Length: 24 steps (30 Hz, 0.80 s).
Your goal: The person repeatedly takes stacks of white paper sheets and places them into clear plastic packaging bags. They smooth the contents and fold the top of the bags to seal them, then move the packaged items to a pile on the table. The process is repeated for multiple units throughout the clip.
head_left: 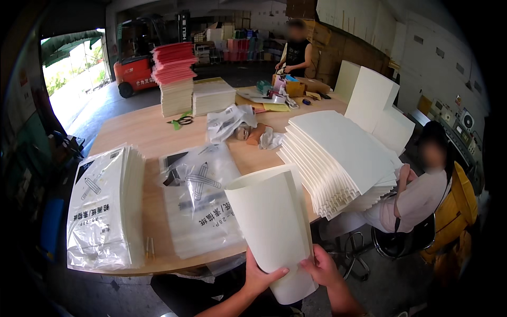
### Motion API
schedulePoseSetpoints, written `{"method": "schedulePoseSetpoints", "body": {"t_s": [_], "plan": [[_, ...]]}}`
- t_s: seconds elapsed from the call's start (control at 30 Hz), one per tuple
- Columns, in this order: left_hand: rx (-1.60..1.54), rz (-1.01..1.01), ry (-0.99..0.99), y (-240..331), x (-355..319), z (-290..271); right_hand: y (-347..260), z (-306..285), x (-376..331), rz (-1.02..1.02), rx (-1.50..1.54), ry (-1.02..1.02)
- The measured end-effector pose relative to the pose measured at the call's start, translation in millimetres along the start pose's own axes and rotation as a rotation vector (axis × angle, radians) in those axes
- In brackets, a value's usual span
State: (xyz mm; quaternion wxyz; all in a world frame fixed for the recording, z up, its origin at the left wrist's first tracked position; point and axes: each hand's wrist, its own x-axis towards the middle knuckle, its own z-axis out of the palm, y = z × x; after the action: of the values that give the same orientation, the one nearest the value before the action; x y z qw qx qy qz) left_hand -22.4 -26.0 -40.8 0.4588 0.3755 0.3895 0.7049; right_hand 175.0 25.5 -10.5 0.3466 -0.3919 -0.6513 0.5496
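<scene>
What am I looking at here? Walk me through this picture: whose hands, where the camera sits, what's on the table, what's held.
There is no machine here: a person works with two bare hands. The single picture comes from a wide camera worn on that person's head, looking down, so straight edges bend near the rim.

The left hand and right hand together hold a curled bundle of cream paper sheets, each with a closed grip near its lower end.

On the wooden table lie a bagged paper pack, flat clear printed bags, a fanned stack of cream sheets, scissors and a tall pile with red sheets on top.

A seated person is at the right; another person stands at the far end.
</scene>
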Motion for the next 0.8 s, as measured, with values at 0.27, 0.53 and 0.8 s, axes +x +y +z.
{"method": "schedulePoseSetpoints", "body": {"t_s": [0.27,0.53,0.8], "plan": [[0.024,0.009,-0.023,-7,2,-10,4,3,-5,-0.045,0.115,-0.046],[-0.055,-0.016,-0.076,-4,8,-10,-18,-1,2,-0.052,0.25,-0.201],[-0.131,-0.098,-0.032,-8,6,-5,-5,5,-13,-0.045,0.265,-0.088]]}}
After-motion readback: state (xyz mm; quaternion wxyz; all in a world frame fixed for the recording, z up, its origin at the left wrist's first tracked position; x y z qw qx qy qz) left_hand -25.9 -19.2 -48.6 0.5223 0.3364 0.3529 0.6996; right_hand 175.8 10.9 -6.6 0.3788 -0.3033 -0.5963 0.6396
